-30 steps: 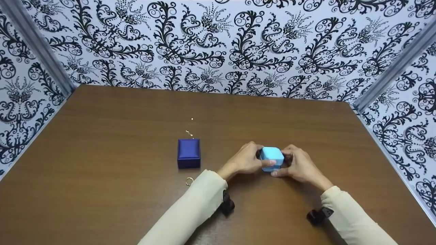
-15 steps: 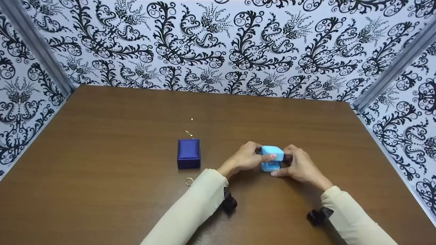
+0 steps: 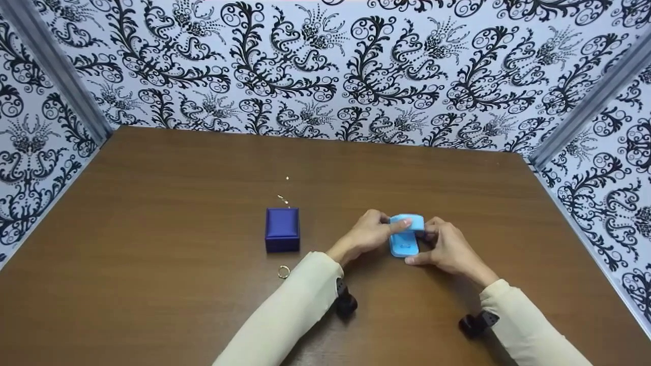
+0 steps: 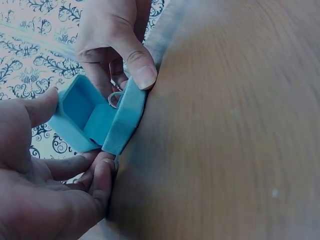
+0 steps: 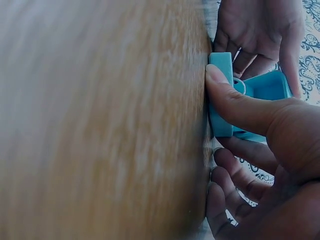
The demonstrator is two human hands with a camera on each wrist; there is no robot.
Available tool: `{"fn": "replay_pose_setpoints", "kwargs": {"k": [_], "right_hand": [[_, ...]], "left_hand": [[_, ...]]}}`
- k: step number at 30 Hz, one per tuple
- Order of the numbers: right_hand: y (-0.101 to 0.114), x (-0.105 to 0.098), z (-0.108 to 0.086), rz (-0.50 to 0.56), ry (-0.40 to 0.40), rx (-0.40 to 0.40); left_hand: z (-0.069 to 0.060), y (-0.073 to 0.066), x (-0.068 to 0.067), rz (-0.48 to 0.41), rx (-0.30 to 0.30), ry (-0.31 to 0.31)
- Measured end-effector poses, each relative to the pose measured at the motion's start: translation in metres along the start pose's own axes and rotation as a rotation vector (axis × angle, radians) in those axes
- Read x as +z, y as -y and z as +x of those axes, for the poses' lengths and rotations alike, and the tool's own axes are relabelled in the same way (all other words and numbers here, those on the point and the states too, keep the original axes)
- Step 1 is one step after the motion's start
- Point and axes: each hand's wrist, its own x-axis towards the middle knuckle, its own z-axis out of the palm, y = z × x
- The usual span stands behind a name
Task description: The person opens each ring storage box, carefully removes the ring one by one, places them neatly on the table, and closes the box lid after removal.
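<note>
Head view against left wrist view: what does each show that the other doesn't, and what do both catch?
Only the head view: the dark blue box, the gold-colored ring on the table, and the sleeves.

Only the left wrist view: the hollow inside of the lid.

Both: the left hand and right hand holding the open light blue box, plus the patterned wall.

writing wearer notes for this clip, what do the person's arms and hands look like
The left hand and right hand are bare, without gloves. The left sleeve and right sleeve are long, plain and cream. A small black device with a rounded end sits at the left wrist, another at the right wrist; no cables show.
</note>
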Motion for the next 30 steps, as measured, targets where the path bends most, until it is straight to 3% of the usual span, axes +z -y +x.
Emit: {"fn": "replay_pose_setpoints", "kwargs": {"k": [5, 9, 21, 30], "right_hand": [[0.0, 0.0, 0.0, 0.006, -0.001, 0.007], [0.0, 0.0, 0.0, 0.004, 0.002, 0.008], [0.002, -0.001, 0.0, 0.02, 0.013, 0.017], [0.001, 0.001, 0.001, 0.026, 0.016, 0.033]], "left_hand": [[0.003, -0.004, 0.004, -0.01, -0.065, -0.054], [0.003, -0.006, 0.005, 0.008, -0.082, -0.088], [-0.004, -0.004, 0.002, 0.008, -0.051, -0.131], [-0.017, -0.002, -0.006, 0.08, 0.01, -0.128]]}}
